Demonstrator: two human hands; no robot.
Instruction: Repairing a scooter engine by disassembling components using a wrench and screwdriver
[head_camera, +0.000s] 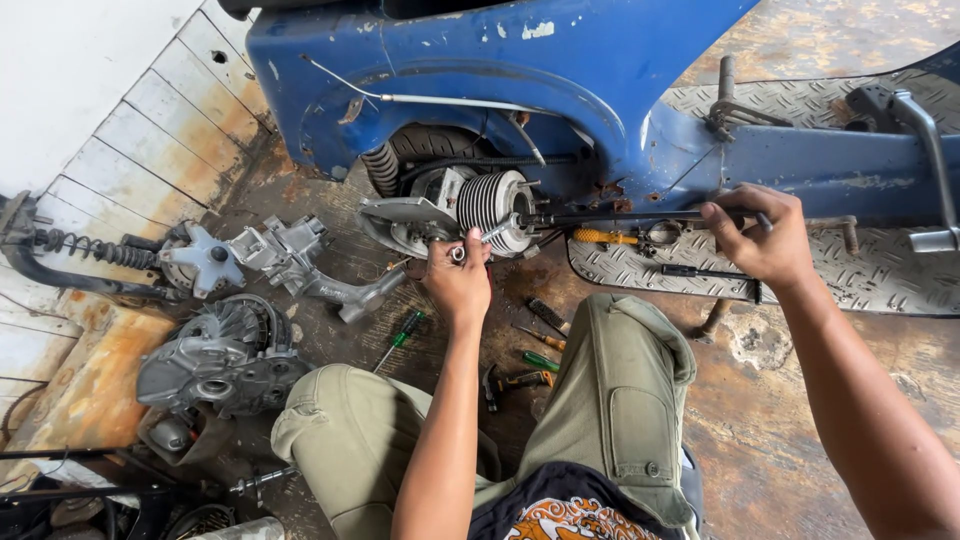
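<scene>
Left hand (458, 280) pinches a small wrench (480, 240) at the finned cylinder (492, 208) under the blue scooter body (520, 70), steadying the fastener end. Right hand (762, 238) grips the handle of a long extension bar (620, 216) reaching left to the cylinder, giving leverage. Screwdrivers (530, 352) lie near the knee, within reach

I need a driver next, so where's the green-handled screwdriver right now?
In the head view, the green-handled screwdriver lies on the floor left of centre, just below the left hand, between the grey engine case and the person's left knee.
</scene>
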